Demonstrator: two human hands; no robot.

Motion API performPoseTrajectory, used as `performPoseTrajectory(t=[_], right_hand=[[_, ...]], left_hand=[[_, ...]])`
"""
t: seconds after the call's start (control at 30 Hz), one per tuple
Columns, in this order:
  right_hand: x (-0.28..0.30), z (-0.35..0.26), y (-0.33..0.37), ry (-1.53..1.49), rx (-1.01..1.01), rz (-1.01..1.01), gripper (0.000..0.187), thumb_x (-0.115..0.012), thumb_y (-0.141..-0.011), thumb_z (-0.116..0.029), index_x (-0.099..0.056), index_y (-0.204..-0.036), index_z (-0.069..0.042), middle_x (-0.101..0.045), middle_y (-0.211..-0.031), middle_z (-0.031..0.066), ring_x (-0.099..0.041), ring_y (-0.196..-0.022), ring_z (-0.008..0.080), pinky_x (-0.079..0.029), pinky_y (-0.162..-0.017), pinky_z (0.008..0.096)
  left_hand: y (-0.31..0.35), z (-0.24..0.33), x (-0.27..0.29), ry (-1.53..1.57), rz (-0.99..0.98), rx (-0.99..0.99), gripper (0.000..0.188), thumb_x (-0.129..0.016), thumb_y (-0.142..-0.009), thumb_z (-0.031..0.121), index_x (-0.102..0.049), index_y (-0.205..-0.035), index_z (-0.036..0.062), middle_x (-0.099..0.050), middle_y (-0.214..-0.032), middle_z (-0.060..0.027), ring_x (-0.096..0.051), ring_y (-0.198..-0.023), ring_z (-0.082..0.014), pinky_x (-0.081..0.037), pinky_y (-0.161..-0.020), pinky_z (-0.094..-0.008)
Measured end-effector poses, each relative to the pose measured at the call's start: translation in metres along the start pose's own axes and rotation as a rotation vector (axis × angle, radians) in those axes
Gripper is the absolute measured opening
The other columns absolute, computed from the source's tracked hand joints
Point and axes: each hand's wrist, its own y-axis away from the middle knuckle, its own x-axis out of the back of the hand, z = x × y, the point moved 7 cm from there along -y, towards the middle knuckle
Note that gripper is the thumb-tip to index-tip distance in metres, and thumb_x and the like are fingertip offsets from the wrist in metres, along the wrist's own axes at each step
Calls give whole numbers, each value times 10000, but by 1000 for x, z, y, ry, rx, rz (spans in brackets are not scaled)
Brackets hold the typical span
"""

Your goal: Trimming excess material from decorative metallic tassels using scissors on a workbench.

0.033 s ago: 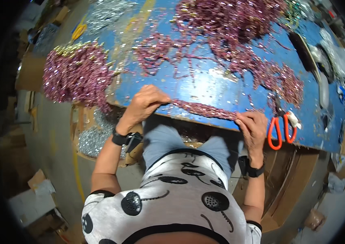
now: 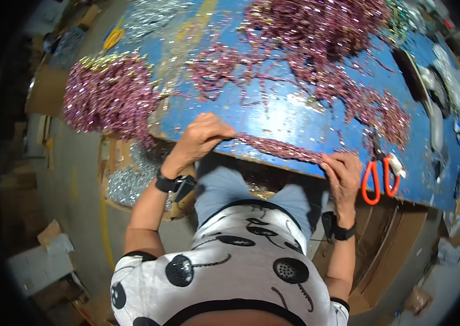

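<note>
I have a bundle of pink tinsel (image 2: 281,148) stretched between my two hands along the near edge of the blue table (image 2: 311,127); my left hand (image 2: 206,135) pinches one end between thumb and fingertips, and my right hand (image 2: 344,173) pinches the other end the same way; gripping only the ends seems to be what draws the strands into one fairly straight length, leaving the middle uncovered where I can look it over; whether that middle rests on the table or hangs just above it, I cannot tell. Holding it at the edge, right in front of my body, probably spares my arms a long reach; the big heap (image 2: 316,32) of the same pink stuff sits farther back, with loose strands trailing toward me, which I take to be handy for pulling pieces away; the thick pile (image 2: 110,98) hangs over the table's left end, its strands lying mostly one way, perhaps to save them from tangling. The scissors (image 2: 377,182) lie just beside my right hand, their red handles jutting past the edge, a position that would make them easy to grab; silver tinsel (image 2: 129,187) fills a box low on my left, seemingly out of the way.
</note>
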Motion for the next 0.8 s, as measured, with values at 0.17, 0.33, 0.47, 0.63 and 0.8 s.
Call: performPoseTrajectory(t=[0.17, 0.33, 0.47, 0.63, 0.8], right_hand=[[2, -3, 2, 5, 11, 25, 210, -770, -728, -73, -724, -932, -90, -643, -860, 30, -576, -848, 225, -400, -776, 352], [-2, -3, 0, 13, 3, 15, 222, -764, -735, -68, -722, -951, -95, -642, -866, 32, -574, -856, 221, -402, -780, 350], [2, -2, 2, 48, -17, 6, 227, -759, -740, -64, -722, -961, -98, -639, -873, 34, -573, -860, 224, -403, -779, 351], [-1, 0, 2, 6, 5, 22, 230, -753, -748, -59, -711, -972, -90, -638, -902, 51, -578, -878, 251, -422, -781, 363], [46, 3, 16, 133, -38, 282, 235, -752, -755, -44, -706, -985, -51, -656, -984, 83, -588, -937, 256, -443, -861, 374]], left_hand=[[2, -2, -4, 26, 17, 31, 193, -674, -764, -8, -700, -929, 88, -697, -937, -34, -638, -894, -216, -442, -827, -343], [5, -2, -3, 51, 23, 29, 191, -670, -765, -10, -696, -928, 86, -699, -935, -33, -641, -891, -215, -446, -828, -343], [1, 1, -4, 69, 18, 13, 183, -664, -760, -18, -695, -919, 69, -697, -926, -46, -641, -885, -225, -446, -825, -343], [-1, 3, 2, 25, 14, 38, 177, -661, -748, -39, -692, -902, 41, -700, -923, -69, -641, -870, -238, -446, -801, -346], [2, -5, 1, 24, 6, 73, 188, -656, -755, -53, -692, -911, 47, -703, -929, -71, -647, -872, -231, -446, -795, -349]])
